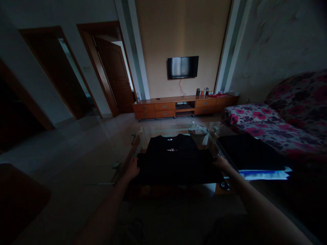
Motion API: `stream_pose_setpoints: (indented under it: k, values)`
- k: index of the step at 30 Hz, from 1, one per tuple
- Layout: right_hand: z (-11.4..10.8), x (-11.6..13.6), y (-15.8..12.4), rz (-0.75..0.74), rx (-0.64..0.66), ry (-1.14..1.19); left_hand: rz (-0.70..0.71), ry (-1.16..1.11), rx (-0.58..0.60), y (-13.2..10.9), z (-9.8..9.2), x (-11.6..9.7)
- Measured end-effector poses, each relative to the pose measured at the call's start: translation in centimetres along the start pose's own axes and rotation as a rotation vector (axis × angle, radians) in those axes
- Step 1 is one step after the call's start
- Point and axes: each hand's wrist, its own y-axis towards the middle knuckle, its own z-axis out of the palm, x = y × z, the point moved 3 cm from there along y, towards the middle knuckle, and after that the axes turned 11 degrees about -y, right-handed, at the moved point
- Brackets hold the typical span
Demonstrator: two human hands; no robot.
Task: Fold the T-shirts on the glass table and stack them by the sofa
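Dim room, head view. Left hand set on the left edge of a black shirt, fingers curled against the cloth; cannot tell whether pinching or only pressing. Right hand on the opposite, right edge of the same shirt, grip likewise unclear. Shirt spread flat between both hands on a glass coffee table, collar at the far side from the hands, small pale print below the collar. Just right of the right hand: dark folded cloth over a white and blue sheet. Beyond that, floral sofa. Far past the shirt: wooden TV cabinet, wall-mounted television.
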Motion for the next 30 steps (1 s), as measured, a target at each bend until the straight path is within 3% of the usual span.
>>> stream_pose_setpoints:
  k: [5, 8, 11, 14, 18, 23, 26, 30]
  values:
    - [-0.4, 1.8, -1.9, 0.074, -0.127, -0.094, 0.053, 0.115, -0.147, -1.2, -0.7, -2.7]
    - [0.2, 4.7, -3.6, -0.028, -0.251, -0.217, 0.247, 0.132, -0.058, -1.9, 0.5, -5.3]
    - [2.5, 7.3, -4.8, -0.193, -0.128, -0.279, 0.318, 0.124, 0.127, -2.7, 3.0, -6.9]
    - [5.0, 8.1, -5.1, -0.180, -0.043, -0.322, 0.246, 0.130, 0.212, -2.8, 4.9, -6.8]
    - [6.4, 7.9, -4.2, -0.181, -0.082, -0.336, 0.289, 0.118, 0.211, -1.9, 5.4, -6.5]
    - [5.4, 8.8, -3.3, -0.143, -0.066, -0.339, 0.311, 0.166, 0.119, -1.0, 5.1, -7.6]
    - [4.5, 11.7, -3.9, -0.174, -0.104, -0.323, 0.404, 0.148, 0.089, -1.7, 5.6, -10.2]
    - [4.9, 17.8, -5.5, -0.411, -0.104, -0.240, 0.514, 0.070, 0.168, -2.8, 7.5, -14.5]
